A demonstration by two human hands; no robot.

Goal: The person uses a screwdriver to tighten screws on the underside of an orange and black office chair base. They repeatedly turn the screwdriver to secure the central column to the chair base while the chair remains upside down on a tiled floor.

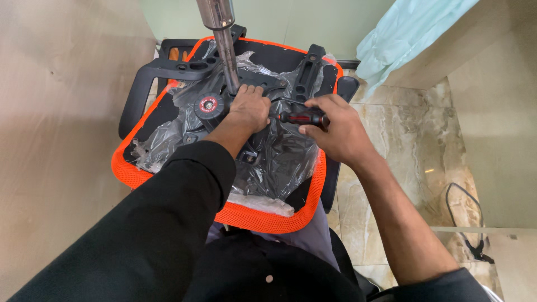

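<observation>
- Where the left hand (250, 107) presses down at the centre of the frame, its fingers are curled together on the black metal mechanism plate (263, 84) and hide the part beneath; whether they clamp anything cannot be told.
- The right hand (335, 130) is closed around a screwdriver (299, 117) with a black-and-red handle; its tip runs leftward behind the left hand and is hidden.
- A steel gas-lift column (224, 39) rises from the plate and is cut off by the upper edge.
- The upturned chair seat (268, 221), edged in orange mesh, fills the middle of the frame; crinkled clear plastic wrap (279, 159) covers its underside and blurs what lies below.
- A round black knob (209, 104) with a red centre sits just left of the left hand.
- A black armrest (151, 78) reaches out at the upper left.
- Bare marble floor (403, 145) lies open at the right, where a black cable (472, 223) loops near a wall.
- A pale blue cloth (408, 28) hangs at the upper right.
</observation>
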